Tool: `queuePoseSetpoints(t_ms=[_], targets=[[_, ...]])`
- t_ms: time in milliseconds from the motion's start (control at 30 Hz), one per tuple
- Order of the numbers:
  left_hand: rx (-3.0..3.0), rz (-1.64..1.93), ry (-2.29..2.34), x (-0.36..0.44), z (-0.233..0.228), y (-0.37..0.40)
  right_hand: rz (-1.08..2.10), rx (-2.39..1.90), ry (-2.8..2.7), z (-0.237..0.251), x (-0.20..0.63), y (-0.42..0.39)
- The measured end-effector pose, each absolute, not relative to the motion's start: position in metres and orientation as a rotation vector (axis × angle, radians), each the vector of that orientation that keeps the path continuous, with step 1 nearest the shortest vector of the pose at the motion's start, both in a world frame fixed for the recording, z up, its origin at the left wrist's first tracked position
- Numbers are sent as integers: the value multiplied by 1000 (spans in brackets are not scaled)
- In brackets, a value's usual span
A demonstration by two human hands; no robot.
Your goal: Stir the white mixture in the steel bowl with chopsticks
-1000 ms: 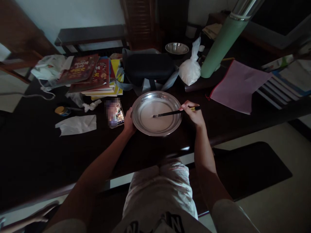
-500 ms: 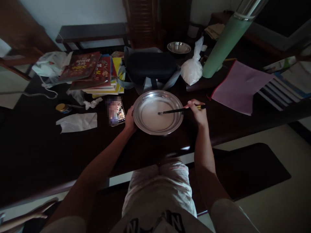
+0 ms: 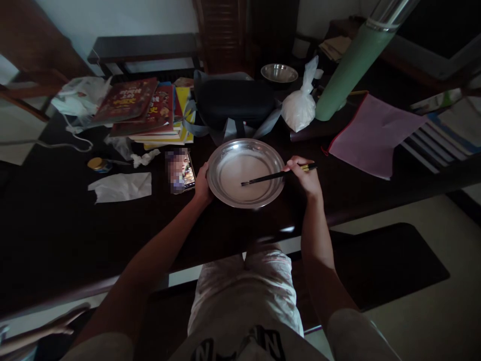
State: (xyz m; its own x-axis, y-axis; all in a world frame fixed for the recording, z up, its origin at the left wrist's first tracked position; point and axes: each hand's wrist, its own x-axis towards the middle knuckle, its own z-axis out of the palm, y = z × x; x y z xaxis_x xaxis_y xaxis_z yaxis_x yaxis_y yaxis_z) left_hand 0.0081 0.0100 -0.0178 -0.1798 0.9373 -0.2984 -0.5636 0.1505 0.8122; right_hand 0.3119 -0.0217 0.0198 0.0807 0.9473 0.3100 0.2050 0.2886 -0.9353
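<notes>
Dark table (image 3: 56,240): left hand (image 3: 202,184) grips pan (image 3: 246,200); right hand (image 3: 306,178) holds chopsticks (image 3: 266,177).

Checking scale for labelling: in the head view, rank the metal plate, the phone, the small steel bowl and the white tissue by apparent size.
1. metal plate
2. white tissue
3. phone and small steel bowl look alike; the bowl sits farther back, so unsure.

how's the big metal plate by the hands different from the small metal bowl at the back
The plate is wide, shallow and near the table edge; the bowl is smaller, deeper and far back. The plate holds a pale liquid and chopsticks; the bowl's contents cannot be seen. The left hand grips the plate; nothing touches the bowl. Both are shiny metal.
</notes>
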Motion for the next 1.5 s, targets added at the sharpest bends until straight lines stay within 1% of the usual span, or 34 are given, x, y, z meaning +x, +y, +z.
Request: queuePoseSetpoints(t_ms=[67, 200, 367, 533, 700, 900, 1100, 1267, 1400, 1500], targets=[[483, 1433, 1049, 7, -20, 11, 794, -1160, -1418, 20, 311, -21], [477, 1436, 1056, 7, -21, 12, 744, -1186, -1299, 21, 312, -22], [451, 1432, 1068, 9, -18, 11, 823, -1162, -1406, 22, 311, -23], [453, 1437, 1084, 9, -16, 10, 766, -1165, -1347, 21, 313, -22], [448, 1410, 1110, 7, -17, 9, 850, -1123, -1418, 19, 313, -21], [486, 1416, 1088, 8, -16, 9, 751, -1188, -1300, 21, 313, -23], [472, 1426, 1103, 8, -16, 9, 800, -1159, -1422, 22, 311, -22], [497, 1427, 1072, 8, -15, 8, 755, -1212, -1307, 22, 313, -23], [475, 1424, 1078, 9, -14, 8, 821, -1174, -1405, 22, 311, -23], [497, 1444, 1098, 10, -15, 9, 778, -1190, -1382, 22, 311, -22]])
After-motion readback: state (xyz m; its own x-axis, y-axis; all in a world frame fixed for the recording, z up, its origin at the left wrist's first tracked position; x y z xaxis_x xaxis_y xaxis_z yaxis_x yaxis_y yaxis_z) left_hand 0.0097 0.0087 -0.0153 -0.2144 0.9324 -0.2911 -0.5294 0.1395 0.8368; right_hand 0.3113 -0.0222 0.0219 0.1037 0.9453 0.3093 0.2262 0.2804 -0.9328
